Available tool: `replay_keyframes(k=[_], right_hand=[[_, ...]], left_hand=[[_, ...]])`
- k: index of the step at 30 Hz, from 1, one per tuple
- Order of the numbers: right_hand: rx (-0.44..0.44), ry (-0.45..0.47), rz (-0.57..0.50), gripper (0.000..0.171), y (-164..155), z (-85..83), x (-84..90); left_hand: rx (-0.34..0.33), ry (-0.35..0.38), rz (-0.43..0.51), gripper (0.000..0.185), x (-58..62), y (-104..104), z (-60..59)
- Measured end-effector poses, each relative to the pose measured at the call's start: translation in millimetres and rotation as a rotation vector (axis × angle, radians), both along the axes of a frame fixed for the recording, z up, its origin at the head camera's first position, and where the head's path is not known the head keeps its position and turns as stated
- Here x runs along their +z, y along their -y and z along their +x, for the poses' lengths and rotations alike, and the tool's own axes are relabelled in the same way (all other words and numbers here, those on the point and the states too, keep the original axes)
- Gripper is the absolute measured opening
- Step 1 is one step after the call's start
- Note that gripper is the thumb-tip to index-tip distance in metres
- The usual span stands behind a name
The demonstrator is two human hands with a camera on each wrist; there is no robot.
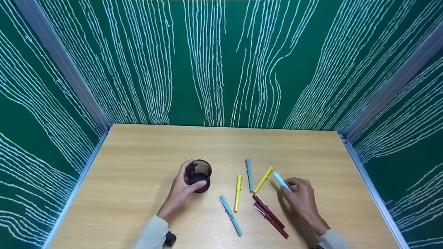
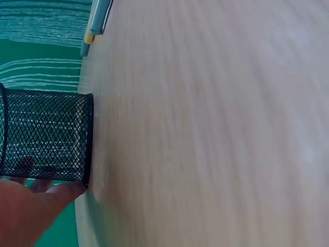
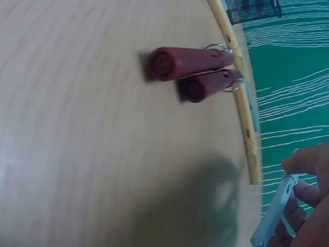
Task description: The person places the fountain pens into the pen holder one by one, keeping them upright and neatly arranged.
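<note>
On the left side of the table, my left hand holds a black mesh pen holder, its thumb over the near side and its fingers round the left. In the left wrist view the mesh holder stands upright, its base at the tabletop. My right hand pinches a light blue pen between thumb and fingers, raised above the table, as the right wrist view shows of the same pen. Closest to that hand lie a yellow pen and two dark red pens side by side.
Between the hands lie another yellow pen, a blue pen farther back and another blue pen nearer me. The wooden table meets green walls with white wavy lines at the back and both sides.
</note>
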State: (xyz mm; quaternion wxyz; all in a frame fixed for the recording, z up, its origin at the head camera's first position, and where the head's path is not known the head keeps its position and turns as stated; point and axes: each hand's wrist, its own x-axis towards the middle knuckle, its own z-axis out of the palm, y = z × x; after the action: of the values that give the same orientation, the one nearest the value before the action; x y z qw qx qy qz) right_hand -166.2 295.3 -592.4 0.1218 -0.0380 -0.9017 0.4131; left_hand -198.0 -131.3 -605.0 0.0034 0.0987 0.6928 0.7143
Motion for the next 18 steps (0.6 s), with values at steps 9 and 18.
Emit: replay_keyframes(k=[9, 18], right_hand=[[0.023, -0.003, -0.044, 0.014, 6, 1.8, 21.9], [0.055, -0.033, -0.048, 0.016, 14, 3.6, 34.5]], left_hand=[[0.024, 0.0, -0.028, 0.088, 2.9, 1, -1.2], [0.028, 0.002, -0.009, 0.088, 1.8, -2, -0.1]])
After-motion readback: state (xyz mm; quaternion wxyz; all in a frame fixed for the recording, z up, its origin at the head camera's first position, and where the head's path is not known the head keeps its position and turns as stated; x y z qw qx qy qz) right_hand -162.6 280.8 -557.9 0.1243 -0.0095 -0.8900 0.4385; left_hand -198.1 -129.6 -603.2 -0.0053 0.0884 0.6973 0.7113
